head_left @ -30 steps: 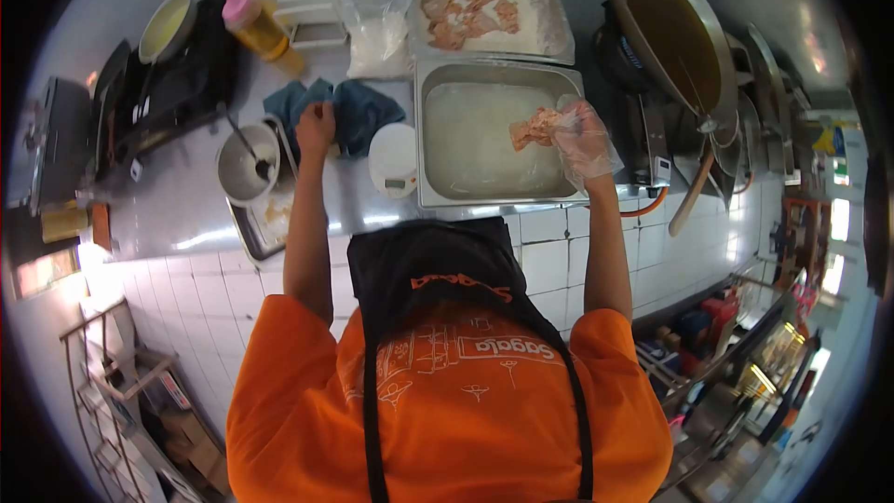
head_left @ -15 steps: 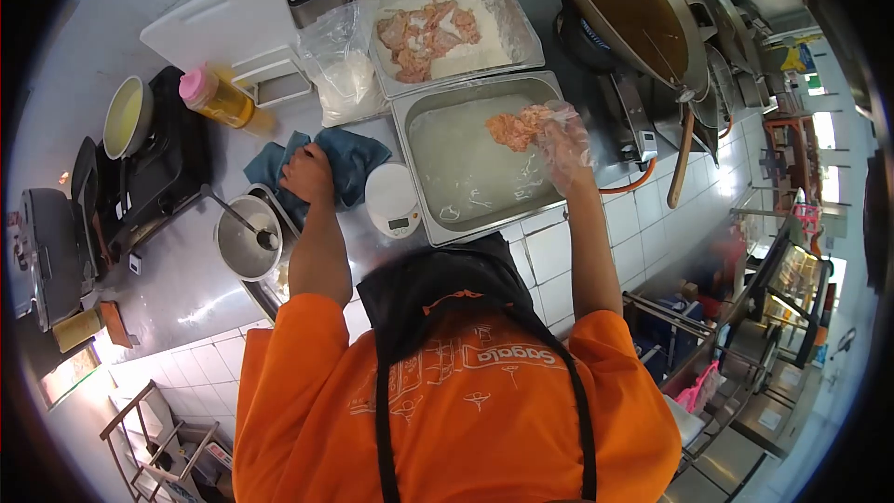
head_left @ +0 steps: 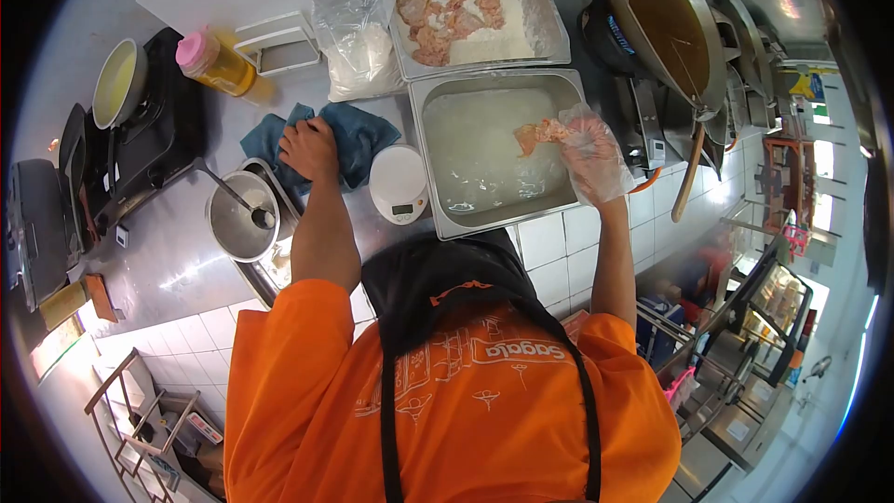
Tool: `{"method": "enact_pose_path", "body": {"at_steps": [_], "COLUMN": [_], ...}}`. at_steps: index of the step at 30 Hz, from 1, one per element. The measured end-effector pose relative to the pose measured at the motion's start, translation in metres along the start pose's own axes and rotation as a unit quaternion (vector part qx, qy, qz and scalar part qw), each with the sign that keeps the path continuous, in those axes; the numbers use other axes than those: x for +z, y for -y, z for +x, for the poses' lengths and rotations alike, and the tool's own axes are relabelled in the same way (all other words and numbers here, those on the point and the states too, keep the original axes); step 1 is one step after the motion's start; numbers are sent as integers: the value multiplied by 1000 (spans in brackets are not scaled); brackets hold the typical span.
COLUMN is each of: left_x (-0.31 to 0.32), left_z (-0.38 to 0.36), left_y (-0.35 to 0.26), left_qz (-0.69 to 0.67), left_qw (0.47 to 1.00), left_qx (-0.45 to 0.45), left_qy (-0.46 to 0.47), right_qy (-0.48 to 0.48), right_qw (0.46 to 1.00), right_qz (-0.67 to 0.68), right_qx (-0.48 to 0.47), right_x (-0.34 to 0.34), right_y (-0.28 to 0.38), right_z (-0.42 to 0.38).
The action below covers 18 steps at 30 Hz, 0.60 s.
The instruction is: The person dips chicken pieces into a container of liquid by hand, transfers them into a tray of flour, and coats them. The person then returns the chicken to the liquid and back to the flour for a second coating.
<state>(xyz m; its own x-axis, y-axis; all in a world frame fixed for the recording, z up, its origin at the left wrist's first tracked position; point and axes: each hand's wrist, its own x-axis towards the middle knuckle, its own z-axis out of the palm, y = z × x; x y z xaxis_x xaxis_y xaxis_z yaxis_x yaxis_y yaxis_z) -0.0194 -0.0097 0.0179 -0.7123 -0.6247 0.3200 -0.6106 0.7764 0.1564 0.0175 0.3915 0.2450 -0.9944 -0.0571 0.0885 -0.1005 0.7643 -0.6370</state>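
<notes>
Gripping a piece of raw pink meat (head_left: pixel 538 133) in its fingers, the right hand (head_left: pixel 589 154) — covered by a loose clear plastic glove — hangs over the steel tray (head_left: pixel 438 179), whose floor is coated with a pale, wet-looking batter. The meat is held above the tray's far right part, just off the fingertips toward the left hand; whether it touches the batter cannot be told. The left hand (head_left: pixel 307 149) lies palm down on a crumpled blue cloth (head_left: pixel 358 140) on the table (head_left: pixel 177 251), its fingers curled onto the fabric rather than closed round anything. Between the two hands sits a small round white scale (head_left: pixel 398 184), touching the tray's near left wall. Just to the near side of the left hand stands a metal bowl (head_left: pixel 237 221) with a ladle (head_left: pixel 244 205) in it. Beyond the right hand lies a second tray (head_left: pixel 549 37) of white flour with more pink meat pieces (head_left: pixel 445 11) on it — and beside that, beyond the left hand, a clear bag of flour (head_left: pixel 358 42) and a yellow bottle with a pink cap (head_left: pixel 214 61).
</notes>
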Motion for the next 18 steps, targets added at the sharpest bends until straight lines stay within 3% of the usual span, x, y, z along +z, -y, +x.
{"method": "enact_pose_path", "body": {"at_steps": [4, 6, 9, 11, 13, 18], "left_x": [2, 1, -2, -1, 2, 0], "left_z": [1, 1, -3, -1, 2, 1], "left_y": [1, 0, -1, -2, -4, -4], "left_qz": [8, 13, 1, 2, 1, 3], "left_qw": [1000, 1000, 1000, 1000, 1000, 1000], "left_qx": [-7, 11, 13, 5, 5, 2], "left_qy": [6, 0, -3, -7, -13, -6], "right_qy": [-36, -1, -9, -17, -6, 15], "right_qw": [994, 997, 997, 999, 994, 999], "right_qz": [96, -42, -5, -29, 14, -1], "right_qx": [47, 69, 81, 32, 105, 50], "right_x": [11, 8, 8, 10, 15, 25], "right_y": [1, 15, 16, 13, 9, 7], "right_z": [-6, -8, -8, -11, -12, -21]}}
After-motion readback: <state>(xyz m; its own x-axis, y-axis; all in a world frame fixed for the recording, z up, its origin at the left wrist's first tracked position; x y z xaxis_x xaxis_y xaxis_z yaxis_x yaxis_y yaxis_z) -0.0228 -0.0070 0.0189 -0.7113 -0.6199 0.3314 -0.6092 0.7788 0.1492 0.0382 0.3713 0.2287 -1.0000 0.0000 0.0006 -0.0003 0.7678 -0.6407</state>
